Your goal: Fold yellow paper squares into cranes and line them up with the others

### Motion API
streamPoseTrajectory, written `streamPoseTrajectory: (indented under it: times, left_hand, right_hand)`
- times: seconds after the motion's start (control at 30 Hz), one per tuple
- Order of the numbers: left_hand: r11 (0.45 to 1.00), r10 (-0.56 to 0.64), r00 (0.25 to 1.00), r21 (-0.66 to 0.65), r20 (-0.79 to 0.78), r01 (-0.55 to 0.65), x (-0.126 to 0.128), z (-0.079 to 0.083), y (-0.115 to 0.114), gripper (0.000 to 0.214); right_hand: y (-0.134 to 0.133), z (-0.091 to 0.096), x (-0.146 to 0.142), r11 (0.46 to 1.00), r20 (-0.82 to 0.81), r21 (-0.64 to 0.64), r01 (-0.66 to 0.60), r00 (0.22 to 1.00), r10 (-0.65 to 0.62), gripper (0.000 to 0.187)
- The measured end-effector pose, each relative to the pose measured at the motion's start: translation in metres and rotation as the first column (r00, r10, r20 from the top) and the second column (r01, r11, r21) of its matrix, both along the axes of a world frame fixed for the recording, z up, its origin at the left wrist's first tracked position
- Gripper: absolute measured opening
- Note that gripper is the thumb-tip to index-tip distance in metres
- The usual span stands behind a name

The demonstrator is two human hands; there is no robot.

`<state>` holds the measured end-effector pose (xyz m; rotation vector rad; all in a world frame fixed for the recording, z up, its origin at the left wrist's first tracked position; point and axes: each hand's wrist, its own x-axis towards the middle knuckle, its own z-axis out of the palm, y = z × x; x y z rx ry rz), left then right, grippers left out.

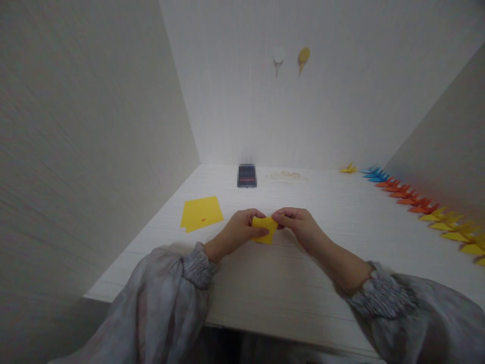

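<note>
A small piece of yellow paper (269,236), which looks folded, is held between my two hands above the white table. My left hand (244,226) pinches its left side, thumb across the front and fingers behind. At the paper's upper right corner, my right hand (294,221) grips the edge between thumb and fingertips. To the left of my left hand lie several flat sheets of yellow paper (202,211), overlapping, with a small reddish mark near the lower edge.
A dark phone-like object (247,176), blurred, is at the table's back. Along the right side runs a row of folded paper cranes in yellow (454,230), red-orange (403,192) and blue (376,174). Two hooks, white (278,58) and yellow (303,55), are on the back wall.
</note>
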<state>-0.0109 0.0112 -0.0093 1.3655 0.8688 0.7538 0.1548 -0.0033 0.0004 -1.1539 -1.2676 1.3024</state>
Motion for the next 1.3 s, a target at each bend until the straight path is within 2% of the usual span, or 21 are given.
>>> streamPoseTrajectory:
  times: [0.13, 0.3, 0.43, 0.5, 0.63, 0.7, 0.83, 0.9, 1.0, 1.13, 1.3]
  left_hand:
    - [0.994, -0.012, 0.998, -0.104, 0.055, 0.018, 0.0, 0.006, -0.003, 0.034]
    - [0.986, -0.013, 0.995, -0.164, 0.097, 0.028, 0.001, 0.009, -0.004, 0.037]
    - [0.981, -0.015, 0.993, -0.191, 0.118, 0.037, 0.001, 0.011, -0.006, 0.038]
    - [0.978, -0.023, 0.992, -0.201, 0.121, 0.047, 0.001, 0.011, -0.006, 0.039]
    - [0.985, 0.008, 0.991, -0.169, 0.134, 0.015, 0.001, 0.01, -0.004, 0.04]
    - [0.99, 0.062, 0.985, -0.133, 0.159, -0.041, 0.001, 0.009, -0.002, 0.039]
    - [0.99, 0.128, 0.978, -0.078, 0.166, -0.116, 0.002, 0.005, 0.002, 0.037]
    - [0.991, 0.129, 0.983, -0.05, 0.13, -0.124, 0.001, 0.002, 0.003, 0.035]
    - [0.995, 0.104, 0.992, -0.018, 0.077, -0.103, 0.001, -0.002, 0.004, 0.033]
    - [0.998, 0.07, 0.996, -0.003, 0.053, -0.07, 0.0, -0.004, 0.004, 0.03]
    - [0.998, 0.066, 0.997, -0.007, 0.049, -0.066, 0.0, -0.001, 0.003, 0.029]
  right_hand:
    - [0.0, -0.001, 0.003, 1.0, 0.02, 0.001, 0.005, 1.0, -0.005, 0.015]
    - [0.0, -0.002, 0.003, 1.0, 0.038, -0.024, 0.013, 0.999, -0.012, 0.018]
    - [0.001, 0.0, 0.004, 0.998, -0.023, -0.062, 0.007, 1.0, -0.009, 0.018]
    - [0.004, 0.002, 0.01, 0.996, -0.069, -0.073, 0.046, 0.996, -0.051, 0.019]
    - [0.009, 0.004, 0.022, 0.985, -0.114, -0.033, 0.171, 0.978, -0.174, 0.022]
    - [0.008, 0.004, 0.021, 0.99, -0.116, 0.003, 0.138, 0.984, -0.137, 0.028]
    - [0.0, 0.002, 0.005, 0.999, -0.099, 0.037, -0.006, 0.995, 0.01, 0.038]
    - [-0.003, 0.002, -0.001, 0.996, -0.035, 0.085, -0.022, 0.999, 0.025, 0.034]
    - [-0.004, 0.004, -0.005, 0.992, 0.022, 0.123, 0.027, 0.999, -0.03, 0.021]
    - [-0.003, 0.004, -0.002, 0.986, 0.016, 0.145, 0.083, 0.996, -0.086, 0.015]
    - [0.001, 0.0, 0.004, 0.973, 0.008, 0.209, 0.093, 0.995, -0.097, 0.014]
